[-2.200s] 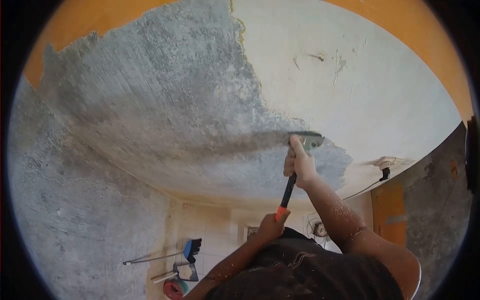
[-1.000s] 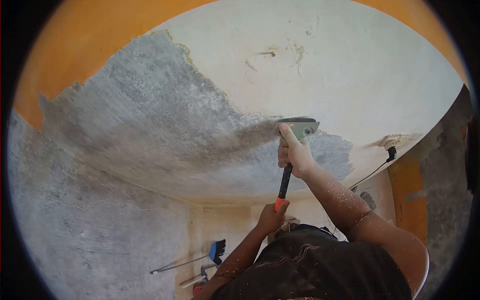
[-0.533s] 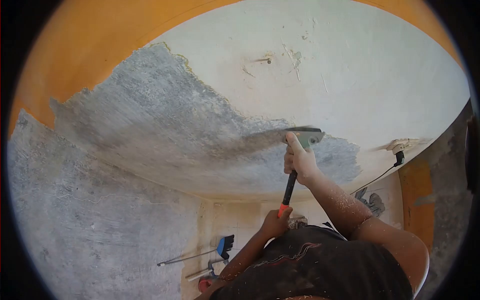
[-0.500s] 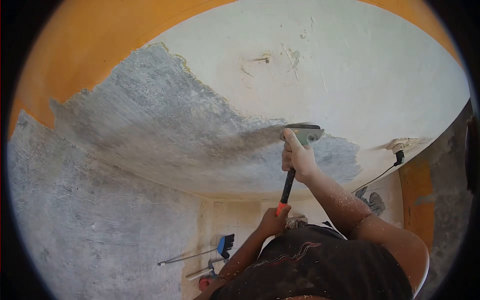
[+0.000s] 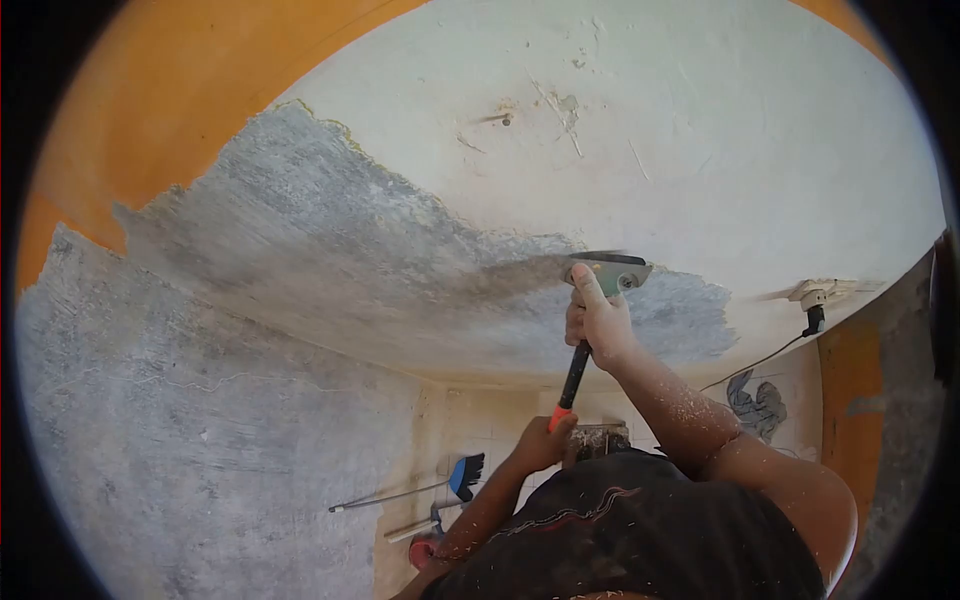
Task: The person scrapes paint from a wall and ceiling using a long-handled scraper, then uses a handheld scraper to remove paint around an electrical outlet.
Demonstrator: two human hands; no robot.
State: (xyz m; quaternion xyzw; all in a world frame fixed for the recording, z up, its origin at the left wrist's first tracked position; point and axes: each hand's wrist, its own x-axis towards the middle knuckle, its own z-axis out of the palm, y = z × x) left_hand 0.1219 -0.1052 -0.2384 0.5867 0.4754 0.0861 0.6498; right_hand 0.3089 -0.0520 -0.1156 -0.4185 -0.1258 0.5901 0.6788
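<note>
A long-handled wall scraper (image 5: 573,375) is held in both hands, its wide grey-green head against the wall. My right hand (image 5: 603,320) is closed around the shaft just below the head, thumb laid up on the head; pale dust coats the fingers. Lower down, my left hand (image 5: 545,443) wraps the red end of the handle, close to my body. The blade is at the border between white paint (image 5: 720,190) and bare grey plaster (image 5: 330,215), and a dark shadow falls to its left.
On the right, a black plug (image 5: 814,322) sits in a wall socket, its cord trailing down. A grey cloth (image 5: 757,405) lies low on the right. A broom with blue head (image 5: 466,477) and a red object (image 5: 424,550) lie at lower left. A nail (image 5: 506,120) juts from the wall.
The view has turned slightly, shifting the floor items to the right and the upper wall to the left. Both hands keep their hold on the scraper, whose head stays at the paint border.
</note>
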